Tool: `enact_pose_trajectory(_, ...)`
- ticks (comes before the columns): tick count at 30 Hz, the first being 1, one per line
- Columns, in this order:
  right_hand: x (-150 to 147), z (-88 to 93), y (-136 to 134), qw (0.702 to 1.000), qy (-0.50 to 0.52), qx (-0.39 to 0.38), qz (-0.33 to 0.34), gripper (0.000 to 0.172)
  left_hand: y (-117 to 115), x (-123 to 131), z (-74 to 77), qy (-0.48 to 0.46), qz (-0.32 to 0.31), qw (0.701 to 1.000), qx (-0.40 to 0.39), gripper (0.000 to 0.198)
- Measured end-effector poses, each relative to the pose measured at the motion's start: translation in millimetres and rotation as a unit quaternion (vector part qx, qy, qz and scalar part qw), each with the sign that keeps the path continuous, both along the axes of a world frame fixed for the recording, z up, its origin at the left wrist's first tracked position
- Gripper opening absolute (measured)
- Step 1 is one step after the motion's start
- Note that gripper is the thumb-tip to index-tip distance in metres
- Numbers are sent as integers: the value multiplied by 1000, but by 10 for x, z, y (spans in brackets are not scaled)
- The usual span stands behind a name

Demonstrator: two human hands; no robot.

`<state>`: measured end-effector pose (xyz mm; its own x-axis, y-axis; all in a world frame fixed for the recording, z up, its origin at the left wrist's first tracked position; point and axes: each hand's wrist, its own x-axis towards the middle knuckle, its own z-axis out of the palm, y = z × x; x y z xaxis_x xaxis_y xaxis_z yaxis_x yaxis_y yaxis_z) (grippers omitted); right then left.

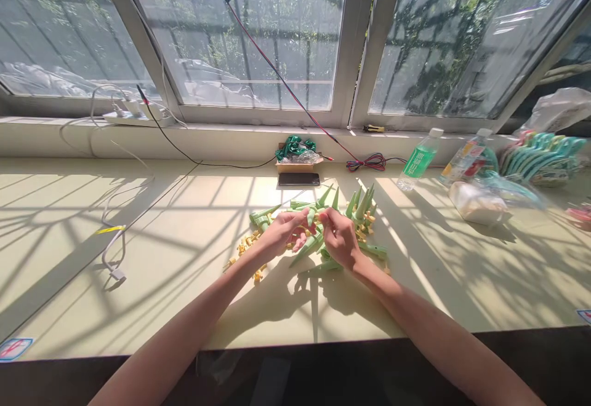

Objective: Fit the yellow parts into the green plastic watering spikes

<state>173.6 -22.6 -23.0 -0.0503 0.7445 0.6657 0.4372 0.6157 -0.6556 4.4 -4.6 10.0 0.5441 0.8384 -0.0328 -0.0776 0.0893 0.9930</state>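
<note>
– Where are the hands?
– Mid-table, raised over a heap of green cones point(362, 206). Take the space between the hands as the clock's centre.
– What has the left hand point(289, 232)?
– Its fingertips are pinched round a small green piece point(311, 216), right at that centre.
– And the right hand point(340, 237)?
– Its fingers are curled at the three o'clock side of that piece. Whether they are closed on something small, I can't tell.
– What lies close by?
– Little yellow pegs point(247, 243), scattered between eight and nine o'clock, with more among the cones at three.
– And further off?
– A dark phone point(298, 179) at twelve, with a small box point(295, 167) of green stuff just behind it. A looped cable point(369, 162) lies between one and two, and a green-labelled bottle point(419, 159) stands at two. A white packet point(479, 203) sits at three. At ten, a power strip point(132, 117) rests on the window ledge point(221, 135).
</note>
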Motion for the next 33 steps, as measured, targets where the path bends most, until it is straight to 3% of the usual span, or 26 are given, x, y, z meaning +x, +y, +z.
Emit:
enact_pose_trajectory(4,-3,-1,-3,999,22,-29,4,32,-4,-26,3,2,-33,999,9,40)
enact_pose_trajectory(14,-17,18,0,998,23,-49,-3,39,6,-29,-19,65,0,990,122,30)
enact_pose_trajectory(25,-35,19,1,998,33,-52,-5,41,5,4,-24,61,10,988,141,33)
enact_pose_trajectory(33,-31,6,-9,999,20,-50,8,44,3,13,-35,50,51,993,93,45)
